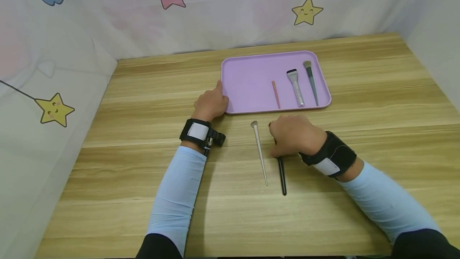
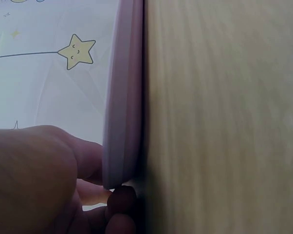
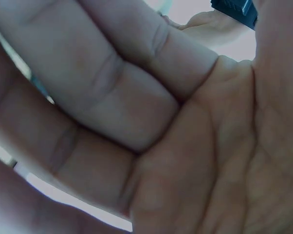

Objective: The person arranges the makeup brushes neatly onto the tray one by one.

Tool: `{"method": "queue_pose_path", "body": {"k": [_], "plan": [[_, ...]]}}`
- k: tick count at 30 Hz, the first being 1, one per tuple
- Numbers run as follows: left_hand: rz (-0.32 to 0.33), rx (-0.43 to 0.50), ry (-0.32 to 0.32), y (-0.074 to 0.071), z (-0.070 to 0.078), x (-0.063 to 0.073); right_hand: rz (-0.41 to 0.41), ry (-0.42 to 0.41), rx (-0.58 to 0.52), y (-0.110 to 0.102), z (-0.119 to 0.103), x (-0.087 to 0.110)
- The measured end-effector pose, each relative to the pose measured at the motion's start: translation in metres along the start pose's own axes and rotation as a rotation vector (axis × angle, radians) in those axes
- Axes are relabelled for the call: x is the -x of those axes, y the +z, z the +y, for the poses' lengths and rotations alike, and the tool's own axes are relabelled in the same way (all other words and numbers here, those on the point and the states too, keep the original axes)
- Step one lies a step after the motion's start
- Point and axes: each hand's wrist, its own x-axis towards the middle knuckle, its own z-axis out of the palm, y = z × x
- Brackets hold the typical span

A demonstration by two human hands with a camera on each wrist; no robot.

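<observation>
My left hand (image 1: 211, 102) grips the near left corner of a pink-purple tray (image 1: 251, 83). In the left wrist view the tray's rim (image 2: 123, 97) runs between thumb and fingers. On the wood table, my right hand (image 1: 295, 134) pinches a black makeup brush (image 1: 282, 177); its handle sticks out toward me and its head is mostly hidden under the fingers. Just left of it lies a white-handled makeup brush (image 1: 259, 151), bristles away from me. The right wrist view is filled by the bent fingers and palm (image 3: 185, 161), with the brush hidden there.
Inside the tray's right half lie a small thin orange-pink brush (image 1: 276, 95), a flat-headed silver brush (image 1: 296, 88) and a green-handled brush (image 1: 312, 83). The wood table (image 1: 143, 131) meets a white curtain (image 1: 223, 19) with printed stars at the back and left.
</observation>
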Motion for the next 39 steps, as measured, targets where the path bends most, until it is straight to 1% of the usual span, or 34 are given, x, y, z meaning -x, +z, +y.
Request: {"method": "queue_pose_path", "body": {"k": [5, 10, 12, 17, 23, 29, 36, 39], "plan": [[0.001, -0.003, 0.002, 0.001, 0.000, -0.001, -0.020, 0.015, -0.018, -0.001, 0.002, -0.002], [0.001, 0.000, 0.000, 0.001, 0.001, 0.000, 0.010, 0.007, -0.025, 0.000, 0.005, -0.003], [0.002, 0.001, -0.002, 0.001, 0.001, 0.000, 0.035, -0.002, -0.042, -0.002, 0.006, -0.003], [0.001, 0.006, -0.003, 0.000, 0.001, 0.001, 0.130, -0.034, -0.095, -0.007, 0.010, -0.003], [-0.002, 0.011, -0.004, -0.001, 0.001, 0.001, 0.215, -0.052, -0.211, -0.010, 0.011, -0.003], [0.002, 0.010, -0.001, -0.001, 0.001, 0.001, 0.279, -0.051, -0.312, -0.012, 0.011, -0.005], [0.006, 0.016, 0.004, -0.001, 0.001, 0.001, 0.406, -0.083, -0.402, -0.014, 0.018, -0.011], [0.009, 0.015, 0.004, 0.000, 0.001, 0.001, 0.438, -0.095, -0.433, -0.016, 0.020, -0.013]]}}
